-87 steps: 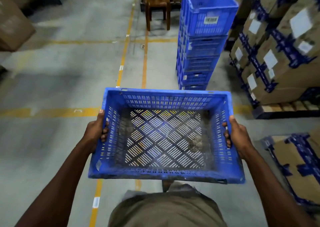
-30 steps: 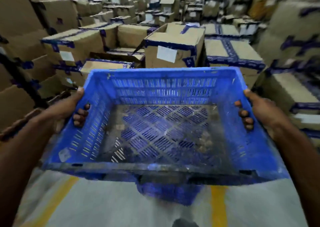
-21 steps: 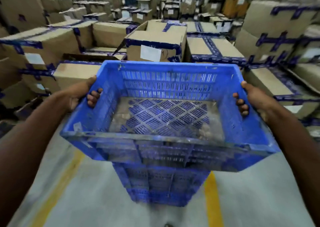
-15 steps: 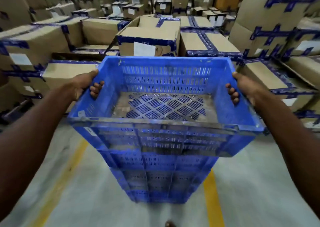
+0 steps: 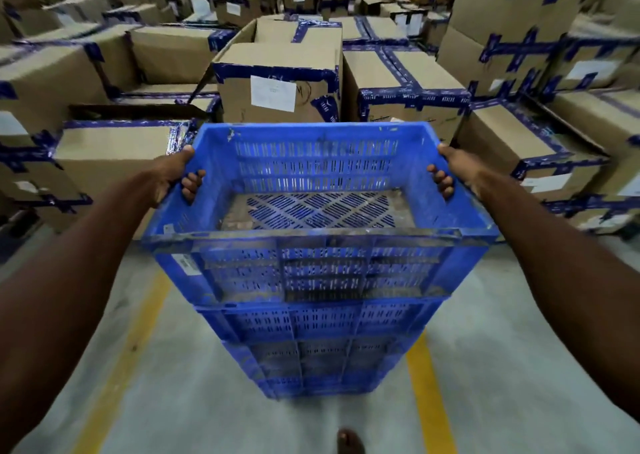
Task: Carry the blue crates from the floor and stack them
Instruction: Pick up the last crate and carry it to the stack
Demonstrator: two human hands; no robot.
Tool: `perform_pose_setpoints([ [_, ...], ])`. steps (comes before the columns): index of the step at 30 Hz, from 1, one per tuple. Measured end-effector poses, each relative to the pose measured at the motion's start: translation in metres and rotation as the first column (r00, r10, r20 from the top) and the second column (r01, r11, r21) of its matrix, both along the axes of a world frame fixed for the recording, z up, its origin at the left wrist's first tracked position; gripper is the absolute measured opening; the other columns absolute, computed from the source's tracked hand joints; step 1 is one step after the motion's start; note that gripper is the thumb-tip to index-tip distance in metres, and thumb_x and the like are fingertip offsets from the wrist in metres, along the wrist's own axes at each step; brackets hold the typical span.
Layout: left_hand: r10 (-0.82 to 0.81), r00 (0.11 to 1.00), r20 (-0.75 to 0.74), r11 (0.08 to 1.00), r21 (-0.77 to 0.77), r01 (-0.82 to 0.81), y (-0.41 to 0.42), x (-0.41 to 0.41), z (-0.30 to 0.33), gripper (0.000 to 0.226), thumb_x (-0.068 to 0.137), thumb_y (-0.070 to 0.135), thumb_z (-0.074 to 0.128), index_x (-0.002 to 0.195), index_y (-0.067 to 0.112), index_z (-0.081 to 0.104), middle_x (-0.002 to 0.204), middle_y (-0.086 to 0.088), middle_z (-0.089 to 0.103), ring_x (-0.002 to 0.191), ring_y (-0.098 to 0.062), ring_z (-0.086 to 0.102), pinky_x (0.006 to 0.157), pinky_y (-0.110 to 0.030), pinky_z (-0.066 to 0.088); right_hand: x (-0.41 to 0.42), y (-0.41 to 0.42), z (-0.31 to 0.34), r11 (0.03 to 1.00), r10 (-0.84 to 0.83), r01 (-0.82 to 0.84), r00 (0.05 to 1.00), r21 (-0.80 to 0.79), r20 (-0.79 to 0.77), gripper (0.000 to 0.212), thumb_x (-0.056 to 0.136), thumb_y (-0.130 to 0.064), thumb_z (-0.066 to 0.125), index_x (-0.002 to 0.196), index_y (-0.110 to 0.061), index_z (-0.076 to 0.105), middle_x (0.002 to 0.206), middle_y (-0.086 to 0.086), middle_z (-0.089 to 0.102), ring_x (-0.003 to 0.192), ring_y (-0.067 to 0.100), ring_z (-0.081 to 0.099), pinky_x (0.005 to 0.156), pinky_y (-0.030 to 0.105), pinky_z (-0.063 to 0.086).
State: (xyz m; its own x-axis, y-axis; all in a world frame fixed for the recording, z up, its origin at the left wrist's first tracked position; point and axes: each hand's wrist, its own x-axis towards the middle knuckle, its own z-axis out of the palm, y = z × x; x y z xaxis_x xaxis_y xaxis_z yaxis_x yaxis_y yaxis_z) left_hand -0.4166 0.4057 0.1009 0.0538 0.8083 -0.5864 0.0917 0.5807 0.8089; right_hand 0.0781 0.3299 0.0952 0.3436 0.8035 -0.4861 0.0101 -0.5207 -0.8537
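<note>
I hold an empty blue slotted crate [image 5: 318,266] at the top of a stack of blue crates [image 5: 318,349] that stands on the floor in front of me. My left hand [image 5: 176,176] grips the crate's left rim, fingers curled over the edge into the inside. My right hand [image 5: 453,173] grips the right rim the same way. The held crate lines up over the stack; whether it rests fully on the crate below I cannot tell. Its mesh bottom is dusty.
Taped cardboard boxes [image 5: 277,82] fill the space behind and beside the stack, close to its far side. Yellow floor lines [image 5: 426,401] run on the grey concrete on both sides. My foot [image 5: 349,441] shows just below the stack.
I have carried the crate across the floor to the stack, raised it, then lowered it onto the stack's top. Both hands keep the same grip on the rims.
</note>
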Motion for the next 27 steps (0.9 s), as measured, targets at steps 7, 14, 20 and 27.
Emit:
perform_pose_setpoints([
  [7, 0.064, 0.997, 0.050, 0.997, 0.030, -0.066, -0.010, 0.006, -0.009, 0.060, 0.097, 0.069, 0.028, 0.072, 0.016, 0.040, 0.040, 0.007, 0.031, 0.026, -0.005, 0.026, 0.030, -0.011, 0.024, 0.005, -0.008, 0.004, 0.999, 0.038, -0.036, 0.996, -0.028, 0.084, 0.057, 0.102, -0.061, 0.031, 0.077, -0.013, 0.049, 0.056, 0.002, 0.040, 0.034, 0.013, 0.033, 0.034, 0.017, 0.030],
  [14, 0.097, 0.930, -0.355, 0.917, 0.396, 0.055, -0.002, -0.003, -0.022, 0.067, 0.101, 0.057, 0.033, 0.082, -0.002, 0.060, 0.069, -0.025, 0.062, 0.040, -0.025, 0.055, 0.045, -0.030, 0.047, -0.006, -0.033, 0.012, 0.965, 0.119, -0.237, 0.780, 0.115, 0.614, 0.043, 0.102, -0.045, 0.044, 0.084, -0.011, 0.061, 0.071, 0.013, 0.063, 0.060, 0.029, 0.059, 0.064, 0.047, 0.055],
  [20, 0.082, 0.714, -0.695, 0.745, 0.519, 0.420, -0.066, 0.004, -0.013, 0.045, 0.101, 0.047, 0.045, 0.115, 0.005, 0.054, 0.113, -0.017, 0.061, 0.103, -0.030, 0.060, 0.082, -0.035, 0.038, -0.038, -0.107, 0.017, 0.935, 0.149, -0.351, 0.509, 0.046, 0.848, 0.058, 0.101, -0.049, 0.048, 0.143, -0.008, 0.049, 0.138, 0.020, 0.058, 0.123, 0.038, 0.057, 0.096, 0.045, 0.046],
  [27, 0.161, 0.752, -0.639, 0.719, 0.598, 0.354, -0.147, 0.003, -0.010, 0.062, 0.094, 0.053, 0.046, 0.142, 0.015, 0.048, 0.132, -0.015, 0.059, 0.125, -0.036, 0.055, 0.091, -0.040, 0.039, -0.054, -0.141, 0.012, 0.957, -0.014, -0.247, 0.483, 0.152, 0.875, 0.061, 0.100, -0.055, 0.038, 0.143, -0.013, 0.051, 0.140, 0.015, 0.058, 0.128, 0.033, 0.054, 0.095, 0.041, 0.042],
])
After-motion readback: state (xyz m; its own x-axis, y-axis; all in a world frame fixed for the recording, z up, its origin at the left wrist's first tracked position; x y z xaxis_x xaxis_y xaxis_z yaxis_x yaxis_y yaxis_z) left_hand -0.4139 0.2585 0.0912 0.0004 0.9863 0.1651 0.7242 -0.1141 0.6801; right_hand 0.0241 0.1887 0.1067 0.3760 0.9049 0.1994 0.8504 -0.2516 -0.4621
